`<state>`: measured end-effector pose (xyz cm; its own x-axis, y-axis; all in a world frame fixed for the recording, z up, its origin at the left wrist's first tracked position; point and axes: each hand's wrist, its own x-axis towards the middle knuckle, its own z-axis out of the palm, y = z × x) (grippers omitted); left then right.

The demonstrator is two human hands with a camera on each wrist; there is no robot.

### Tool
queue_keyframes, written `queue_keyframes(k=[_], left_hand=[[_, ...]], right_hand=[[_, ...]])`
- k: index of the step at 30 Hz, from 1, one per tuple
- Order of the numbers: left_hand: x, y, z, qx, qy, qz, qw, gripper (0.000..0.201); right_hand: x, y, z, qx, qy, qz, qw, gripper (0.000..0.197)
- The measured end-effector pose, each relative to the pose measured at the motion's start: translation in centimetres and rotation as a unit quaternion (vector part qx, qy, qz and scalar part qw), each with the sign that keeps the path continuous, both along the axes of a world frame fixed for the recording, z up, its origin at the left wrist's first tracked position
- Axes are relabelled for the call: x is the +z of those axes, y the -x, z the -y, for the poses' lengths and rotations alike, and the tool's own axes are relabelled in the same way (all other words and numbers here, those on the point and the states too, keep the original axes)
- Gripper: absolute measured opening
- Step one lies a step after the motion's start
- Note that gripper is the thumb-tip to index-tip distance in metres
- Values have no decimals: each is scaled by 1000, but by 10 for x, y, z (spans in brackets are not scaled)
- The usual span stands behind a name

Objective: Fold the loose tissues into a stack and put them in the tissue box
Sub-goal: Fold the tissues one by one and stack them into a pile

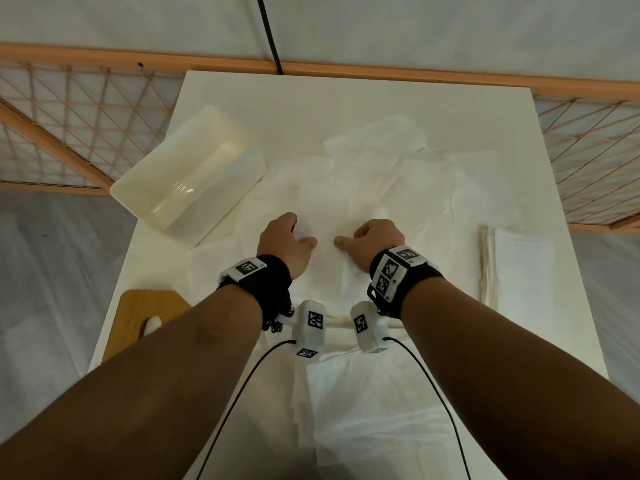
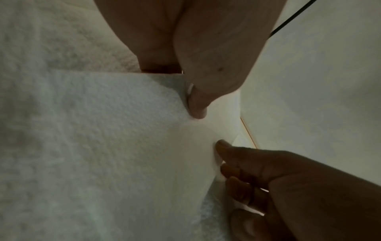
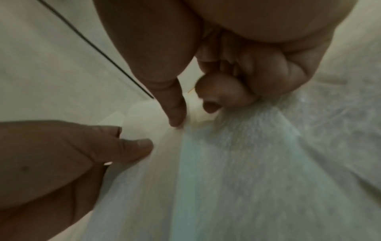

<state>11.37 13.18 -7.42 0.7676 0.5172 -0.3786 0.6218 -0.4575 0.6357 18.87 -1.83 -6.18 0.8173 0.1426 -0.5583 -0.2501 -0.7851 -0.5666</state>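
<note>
A wooden board (image 1: 138,320) with a cut-out handle is seen at the lower left of the head view, partly under the edge of the white table (image 1: 242,95). Above it, at the middle left, the tissue box (image 1: 188,174) is set at a slant, partly over the table's left edge: a smooth, glossy, cream plastic tub with rounded corners, its open side turned towards the camera.

The centre of the table is covered by loose tissues (image 1: 398,174), thin, white, crumpled sheets with a fine embossed grain that overlap one another. On the sheet nearest the camera both hands are laid close together.

The left hand (image 1: 285,242) is placed knuckles up, its fingers curled down onto the paper and its thumb stretched towards the other hand. In the left wrist view the thumb and a fingertip are seen closed on a folded edge of the tissue.

The right hand (image 1: 375,242) mirrors it just beside, the thumbs nearly meeting. In the right wrist view its fingers (image 3: 224,96) are curled onto the sheet; whether the paper is pinched or only pressed cannot be told.

At the right edge a flat, squared stack of folded tissues (image 1: 519,268) is laid, well apart from the box. More white sheets (image 1: 374,403) are spread at the bottom centre.
</note>
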Motion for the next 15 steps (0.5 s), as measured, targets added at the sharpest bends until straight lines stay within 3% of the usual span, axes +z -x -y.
queue_keyframes(k=[10,15], left_hand=[[-1,4,3,11,22,24,999,35],[12,7,7,77,41,57,995,46]], right_hand=[[4,4,-7,0,-49,6,999,20],[21,9,6,-58,-174,-26,983,17]])
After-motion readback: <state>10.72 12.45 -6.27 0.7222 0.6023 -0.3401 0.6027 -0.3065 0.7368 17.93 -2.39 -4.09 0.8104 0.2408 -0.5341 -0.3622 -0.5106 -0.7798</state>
